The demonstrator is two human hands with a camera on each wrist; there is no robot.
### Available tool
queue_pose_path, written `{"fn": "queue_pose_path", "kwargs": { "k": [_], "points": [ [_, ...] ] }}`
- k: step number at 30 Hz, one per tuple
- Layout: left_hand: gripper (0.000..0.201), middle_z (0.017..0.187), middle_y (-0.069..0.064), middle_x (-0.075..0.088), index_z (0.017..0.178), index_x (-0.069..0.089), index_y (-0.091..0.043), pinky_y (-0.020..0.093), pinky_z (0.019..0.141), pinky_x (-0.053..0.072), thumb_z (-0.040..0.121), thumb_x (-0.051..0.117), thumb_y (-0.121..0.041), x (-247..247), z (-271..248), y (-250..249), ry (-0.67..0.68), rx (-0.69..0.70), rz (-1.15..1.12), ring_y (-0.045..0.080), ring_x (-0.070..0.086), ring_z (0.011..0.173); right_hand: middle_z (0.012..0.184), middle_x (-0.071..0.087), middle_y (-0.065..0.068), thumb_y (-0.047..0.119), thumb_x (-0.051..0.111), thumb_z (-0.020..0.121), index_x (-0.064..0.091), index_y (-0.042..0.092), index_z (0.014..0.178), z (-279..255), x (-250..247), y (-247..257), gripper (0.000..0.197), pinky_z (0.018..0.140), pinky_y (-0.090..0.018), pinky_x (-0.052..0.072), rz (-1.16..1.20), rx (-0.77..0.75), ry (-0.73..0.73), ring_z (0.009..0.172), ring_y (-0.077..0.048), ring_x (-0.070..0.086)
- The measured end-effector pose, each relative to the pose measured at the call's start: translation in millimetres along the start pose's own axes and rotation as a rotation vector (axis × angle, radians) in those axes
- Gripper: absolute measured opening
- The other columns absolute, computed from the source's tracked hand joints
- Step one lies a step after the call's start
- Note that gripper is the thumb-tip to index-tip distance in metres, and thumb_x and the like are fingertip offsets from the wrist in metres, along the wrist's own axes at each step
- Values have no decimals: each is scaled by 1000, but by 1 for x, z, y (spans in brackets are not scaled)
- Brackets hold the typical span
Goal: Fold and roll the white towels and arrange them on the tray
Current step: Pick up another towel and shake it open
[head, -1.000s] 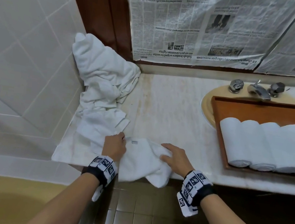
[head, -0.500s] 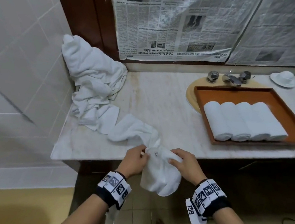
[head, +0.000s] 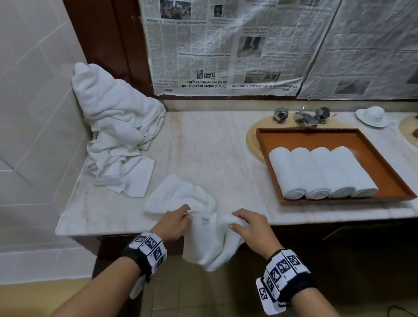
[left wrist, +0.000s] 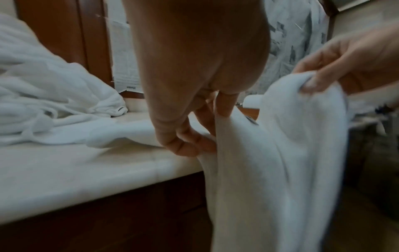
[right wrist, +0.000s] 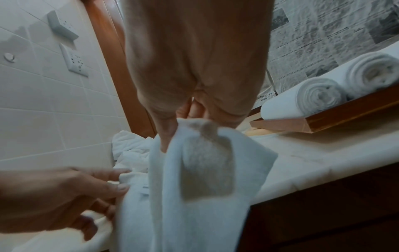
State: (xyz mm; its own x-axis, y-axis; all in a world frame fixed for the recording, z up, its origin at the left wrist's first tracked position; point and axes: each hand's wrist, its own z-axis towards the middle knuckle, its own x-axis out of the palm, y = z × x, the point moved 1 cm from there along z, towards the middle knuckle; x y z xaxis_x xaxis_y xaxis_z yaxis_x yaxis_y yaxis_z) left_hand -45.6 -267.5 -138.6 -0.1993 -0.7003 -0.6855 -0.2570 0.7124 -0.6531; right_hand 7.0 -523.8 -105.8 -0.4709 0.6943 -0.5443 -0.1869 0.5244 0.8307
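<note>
At the front edge of the marble surface (head: 204,142), left of the tray (head: 393,179): left hand (head: 173,223) and right hand (head: 254,231) side by side, palms down, each pinching the top hem of one white towel (head: 209,241) between thumb and curled fingers. Towel half draped over the edge, hanging toward the tiled floor (head: 185,307), its far part lying on the surface. Bare marble between towel and tray. Four rolled towels (head: 323,174) in a row on the tray, over the sink. Farther left, heaped unfolded towels (head: 118,124) against the tiled wall (head: 15,84). Behind, newspaper sheets (head: 229,35) over the mirror.
</note>
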Motion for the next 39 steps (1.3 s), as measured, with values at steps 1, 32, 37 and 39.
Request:
{"fn": "queue_pose_path", "kwargs": {
  "k": [1, 32, 37, 39],
  "points": [
    [5, 101, 9, 63, 103, 44, -23, 35, 79, 45, 105, 43, -28, 4, -4, -1, 26, -3, -35, 30, 60, 96, 89, 71, 10, 16, 66, 88, 70, 26, 94, 1, -3, -1, 12, 70, -12, 46, -20, -7, 7, 87, 0, 63],
    [19, 73, 11, 66, 89, 65, -19, 29, 49, 52, 98, 60, -35, -67, -56, -43, -637, 42, -447, 14, 56, 58, 83, 67, 5, 34, 74, 82, 65, 24, 85, 13, -82, 18, 13, 70, -31, 50, -270, -116, 92, 81, -13, 62],
    [19, 68, 9, 63, 89, 64, -21, 34, 50, 52, 99, 60, -37, -86, -60, -49, -724, 95, -452, 13, 54, 55, 69, 59, -4, 39, 73, 84, 60, 11, 72, 25, -92, 25, 33, 60, -30, 41, -331, -68, 145, 67, -18, 56],
    [16, 70, 6, 63, 90, 65, -23, 35, 52, 56, 99, 60, -36, -89, -62, -50, -742, 96, -496, 12, 56, 58, 63, 52, 0, 36, 73, 85, 57, 7, 69, 26, -97, 30, 37, 57, -24, 33, -316, -73, 131, 62, -13, 49]
  ]
}}
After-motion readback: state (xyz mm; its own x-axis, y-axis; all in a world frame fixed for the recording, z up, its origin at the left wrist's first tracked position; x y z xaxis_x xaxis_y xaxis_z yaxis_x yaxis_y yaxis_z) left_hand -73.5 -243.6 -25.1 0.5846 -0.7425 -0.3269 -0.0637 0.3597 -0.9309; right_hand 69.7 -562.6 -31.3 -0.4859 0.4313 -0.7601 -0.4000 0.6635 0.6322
